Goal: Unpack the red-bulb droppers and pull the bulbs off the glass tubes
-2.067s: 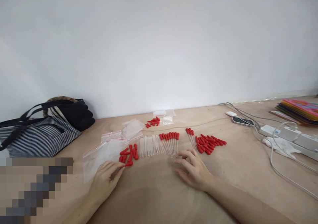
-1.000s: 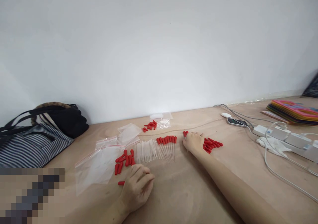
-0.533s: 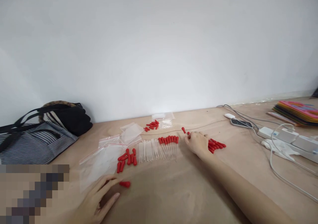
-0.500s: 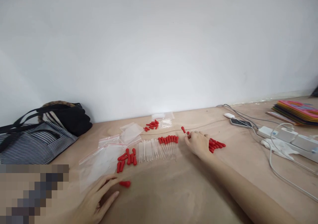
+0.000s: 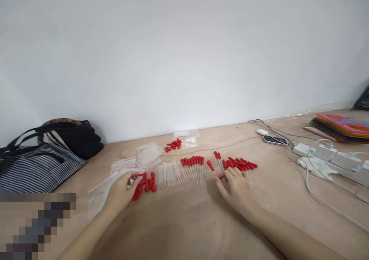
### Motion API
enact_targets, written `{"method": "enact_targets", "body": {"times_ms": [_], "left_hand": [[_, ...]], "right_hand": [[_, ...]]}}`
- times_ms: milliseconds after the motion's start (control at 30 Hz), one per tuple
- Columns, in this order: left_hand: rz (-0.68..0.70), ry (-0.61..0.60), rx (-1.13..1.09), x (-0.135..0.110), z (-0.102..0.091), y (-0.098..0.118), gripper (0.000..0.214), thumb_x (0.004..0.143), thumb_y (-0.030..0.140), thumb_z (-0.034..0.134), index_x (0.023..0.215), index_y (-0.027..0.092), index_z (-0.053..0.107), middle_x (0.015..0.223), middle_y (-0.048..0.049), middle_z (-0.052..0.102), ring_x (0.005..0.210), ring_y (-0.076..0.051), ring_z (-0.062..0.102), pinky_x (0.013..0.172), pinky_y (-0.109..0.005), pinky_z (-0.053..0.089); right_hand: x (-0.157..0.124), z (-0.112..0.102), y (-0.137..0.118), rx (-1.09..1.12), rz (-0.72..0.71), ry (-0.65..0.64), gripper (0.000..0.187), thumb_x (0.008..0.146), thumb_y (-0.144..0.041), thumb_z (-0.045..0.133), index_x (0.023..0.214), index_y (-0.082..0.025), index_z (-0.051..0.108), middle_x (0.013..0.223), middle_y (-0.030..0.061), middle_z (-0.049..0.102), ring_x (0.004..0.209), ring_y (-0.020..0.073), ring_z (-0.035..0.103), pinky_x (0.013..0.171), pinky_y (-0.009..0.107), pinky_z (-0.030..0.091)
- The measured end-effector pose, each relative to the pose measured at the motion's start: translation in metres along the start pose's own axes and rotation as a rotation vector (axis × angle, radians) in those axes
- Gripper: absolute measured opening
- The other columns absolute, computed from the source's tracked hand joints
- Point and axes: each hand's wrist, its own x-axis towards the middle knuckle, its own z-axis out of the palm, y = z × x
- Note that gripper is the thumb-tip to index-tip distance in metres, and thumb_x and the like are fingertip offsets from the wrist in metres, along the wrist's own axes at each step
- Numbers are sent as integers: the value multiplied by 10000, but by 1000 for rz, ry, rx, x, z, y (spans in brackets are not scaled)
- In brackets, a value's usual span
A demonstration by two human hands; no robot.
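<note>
My left hand (image 5: 122,189) is at the left pile of red rubber bulbs (image 5: 147,185), thumb and fingers curled together at its near-left side. A red bulb seems to be pinched there, partly hidden by the fingers. My right hand (image 5: 235,187) is closed around the clear tube of a red-topped dropper (image 5: 211,166), whose bulb points up and away. Between the hands lie a row of clear tubes (image 5: 168,174) and several droppers with red bulbs (image 5: 193,162). Beyond my right fingers are two more droppers (image 5: 217,156) and a heap of red bulbs (image 5: 240,163).
Plastic zip bags (image 5: 100,189) lie behind my left hand, with small red bulbs (image 5: 173,144) farther back. A striped bag (image 5: 52,168) stands at left. To the right are a phone (image 5: 275,140), white power strip (image 5: 346,162), cables and colourful stacked sheets (image 5: 340,127).
My left hand has moved forward to the bulb pile, and the lone bulb near it is gone from the front. My right hand has drawn back nearer with the dropper, uncovering two others.
</note>
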Motion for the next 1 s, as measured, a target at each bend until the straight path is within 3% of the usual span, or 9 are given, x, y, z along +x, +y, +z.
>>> {"method": "enact_targets", "body": {"times_ms": [133, 267, 300, 400, 500, 600, 800, 900, 1000], "left_hand": [[-26, -144, 16, 24, 13, 0, 250, 736, 380, 464, 741, 191, 628, 720, -30, 663, 671, -193, 581, 601, -278, 437], [-13, 143, -60, 9, 17, 30, 284, 748, 394, 459, 736, 167, 629, 738, -61, 639, 723, -210, 569, 647, -310, 437], [26, 144, -146, 1, 18, 44, 279, 757, 390, 462, 714, 172, 630, 713, -51, 631, 701, -195, 566, 648, -300, 439], [80, -138, -446, -21, 20, 94, 246, 780, 360, 475, 807, 206, 665, 759, -31, 642, 636, -150, 569, 598, -257, 446], [-99, -329, -787, -35, 31, 136, 287, 775, 395, 499, 908, 197, 658, 899, -55, 659, 834, -185, 582, 750, -290, 440], [-281, -484, -1096, -41, 46, 158, 363, 724, 480, 552, 885, 174, 663, 824, -55, 659, 836, -200, 566, 752, -298, 426], [-524, -454, -1324, -33, 49, 160, 369, 629, 503, 638, 678, 138, 621, 639, -5, 565, 642, -120, 492, 650, -241, 372], [-562, -620, -1298, -23, 33, 155, 340, 591, 472, 668, 620, 143, 590, 554, 23, 535, 557, -93, 451, 582, -218, 332], [-546, -817, -1261, -20, 23, 154, 313, 590, 441, 671, 611, 140, 591, 516, 32, 532, 507, -79, 425, 540, -207, 290]], "right_hand": [[-1, -2, -5, 25, 33, -40, 235, 808, -304, 427, 639, -190, 545, 630, 10, 562, 675, 160, 483, 670, 294, 237], [-3, -6, -14, 208, 81, -159, 248, 818, -319, 419, 645, -187, 540, 645, 4, 566, 675, 150, 496, 671, 286, 271], [-3, -6, -17, 282, 94, -209, 257, 822, -324, 413, 643, -186, 534, 641, 0, 562, 661, 144, 495, 664, 282, 282], [-3, -6, -26, 511, 111, -371, 285, 822, -353, 403, 621, -181, 508, 613, -14, 533, 620, 127, 479, 618, 257, 315], [-5, -3, -32, 707, 139, -483, 324, 812, -394, 410, 581, -176, 473, 566, -26, 477, 573, 108, 438, 545, 222, 323], [-9, 4, -36, 842, 202, -517, 350, 799, -420, 427, 555, -170, 453, 526, -39, 409, 534, 90, 386, 503, 203, 317], [-10, 4, -36, 840, 193, -480, 352, 768, -457, 484, 581, -160, 495, 540, -34, 424, 512, 84, 388, 473, 199, 323], [-2, -5, -28, 670, -4, -262, 257, 753, -410, 538, 821, -164, 572, 747, 33, 551, 683, 137, 490, 590, 245, 400], [6, -14, -21, 458, -317, -113, 338, 769, -320, 547, 1093, -223, 528, 1082, 92, 541, 960, 203, 481, 782, 347, 382]]}}
